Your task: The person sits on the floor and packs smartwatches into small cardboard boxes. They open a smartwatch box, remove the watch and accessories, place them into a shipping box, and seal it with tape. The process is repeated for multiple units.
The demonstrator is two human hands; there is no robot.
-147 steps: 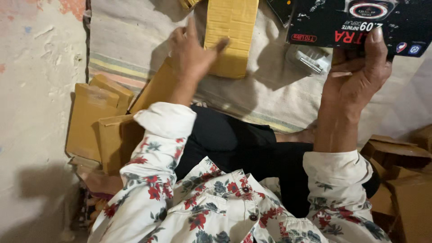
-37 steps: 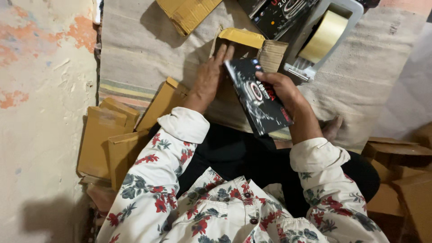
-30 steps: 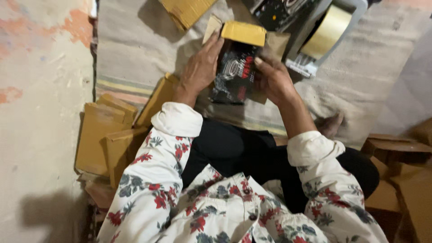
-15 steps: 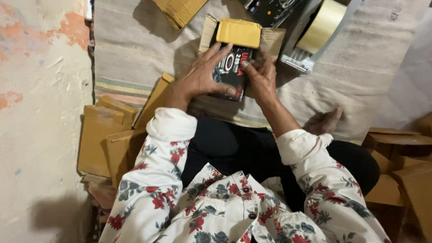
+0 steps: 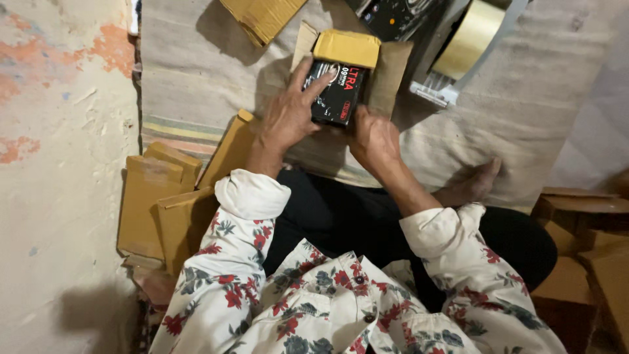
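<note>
A black printed product box point(image 5: 337, 92) sits partly inside an open brown cardboard carton point(image 5: 386, 69) whose flaps stand up on the cloth in front of me. My left hand point(image 5: 288, 115) lies on the black box's left side, fingers spread over its top. At the box's near right corner my right hand point(image 5: 372, 136) presses against it with bent fingers. One yellow-brown flap point(image 5: 347, 47) of the carton folds over the far end of the black box.
A tape dispenser point(image 5: 472, 36) with a brown roll lies at the far right. Another black box point(image 5: 393, 13) and a flat carton point(image 5: 262, 16) lie beyond. Folded cartons point(image 5: 164, 203) are stacked at my left, more boxes point(image 5: 583, 242) at my right. My bare foot point(image 5: 475, 183) rests on the cloth.
The black box, first held up in my right hand, has come down into the open carton. Both hands have closed in on it, and it has sunk deeper.
</note>
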